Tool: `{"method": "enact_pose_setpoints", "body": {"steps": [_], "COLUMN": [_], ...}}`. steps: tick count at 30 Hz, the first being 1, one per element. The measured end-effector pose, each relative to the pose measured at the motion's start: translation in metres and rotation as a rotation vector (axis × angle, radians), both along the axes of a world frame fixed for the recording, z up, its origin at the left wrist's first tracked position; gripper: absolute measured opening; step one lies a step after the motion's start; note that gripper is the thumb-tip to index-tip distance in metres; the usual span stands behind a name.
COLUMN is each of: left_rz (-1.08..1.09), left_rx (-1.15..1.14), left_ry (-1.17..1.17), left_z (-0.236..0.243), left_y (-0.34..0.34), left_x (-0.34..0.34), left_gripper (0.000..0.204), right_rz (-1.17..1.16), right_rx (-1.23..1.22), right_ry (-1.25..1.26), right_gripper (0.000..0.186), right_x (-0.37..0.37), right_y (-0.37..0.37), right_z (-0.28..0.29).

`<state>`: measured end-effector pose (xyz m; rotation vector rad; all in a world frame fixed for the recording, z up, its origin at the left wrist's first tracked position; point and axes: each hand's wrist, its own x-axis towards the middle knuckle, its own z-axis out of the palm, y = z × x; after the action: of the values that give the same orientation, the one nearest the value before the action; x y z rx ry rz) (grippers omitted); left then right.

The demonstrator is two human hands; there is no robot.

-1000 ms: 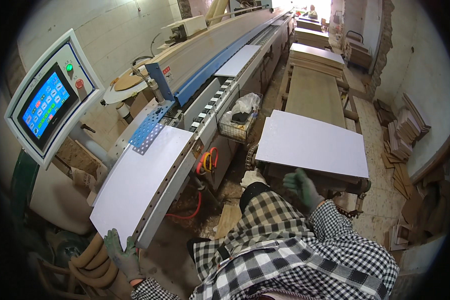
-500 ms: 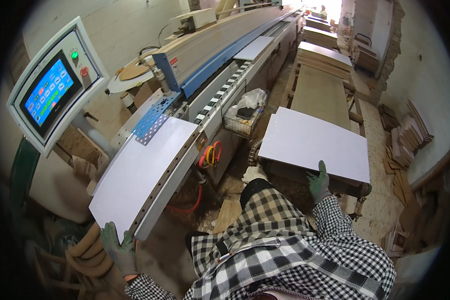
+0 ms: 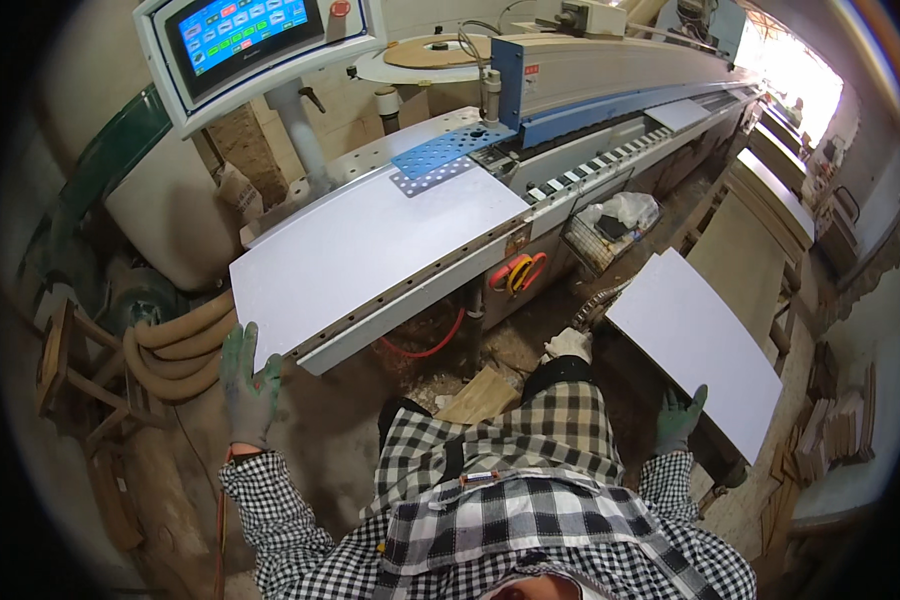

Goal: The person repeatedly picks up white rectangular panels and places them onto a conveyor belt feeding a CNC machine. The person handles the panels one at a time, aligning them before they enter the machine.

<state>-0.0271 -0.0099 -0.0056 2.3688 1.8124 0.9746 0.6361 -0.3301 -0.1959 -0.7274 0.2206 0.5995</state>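
Observation:
A white panel (image 3: 380, 230) lies flat on the machine's infeed table, its far end by a blue perforated plate (image 3: 440, 150). At its near left end, my left hand (image 3: 250, 388), in a grey-green glove, rests against the end edge with fingers apart. To the right, a second white panel (image 3: 705, 345) lies on a low stand. My right hand (image 3: 678, 424), gloved alike, is at that panel's near edge, fingers stretched out and thumb apart. Neither hand is wrapped around its panel.
A control panel with a lit screen (image 3: 250, 35) stands at upper left. Scissors with red and yellow handles (image 3: 517, 273) hang on the machine's side, below a wire basket (image 3: 610, 235). Ribbed hoses (image 3: 175, 350) lie at left. Board offcuts (image 3: 840, 430) lean at right.
The view has swung left, so machine and panels appear further right. My left hand stays at its panel's end. My right hand stays at the other panel's near edge.

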Motion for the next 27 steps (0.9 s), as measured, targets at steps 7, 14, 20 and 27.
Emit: {"method": "enact_pose_setpoints", "body": {"steps": [7,14,20,27], "left_rz": [-0.013,0.014,0.004,0.007], "left_rx": [0.036,-0.028,-0.051,-0.065], "left_ry": [0.056,0.119,0.162,0.173], "left_z": [-0.003,0.015,0.019,0.024], "left_y": [0.006,0.006,0.015,0.018], "left_x": [-0.009,0.006,0.029,0.045], "left_gripper": [0.061,0.061,0.064,0.061], "right_rz": [-0.203,-0.303,-0.361,-0.318], "right_rx": [-0.146,-0.102,-0.074,-0.077], "right_ry": [-0.108,-0.027,0.072,0.035], "right_gripper": [0.119,0.119,0.078,0.107], "right_x": [-0.023,-0.013,0.001,-0.007], "right_y": [0.009,0.0,-0.014,-0.011], "right_z": [0.035,0.028,0.026,0.04]}}
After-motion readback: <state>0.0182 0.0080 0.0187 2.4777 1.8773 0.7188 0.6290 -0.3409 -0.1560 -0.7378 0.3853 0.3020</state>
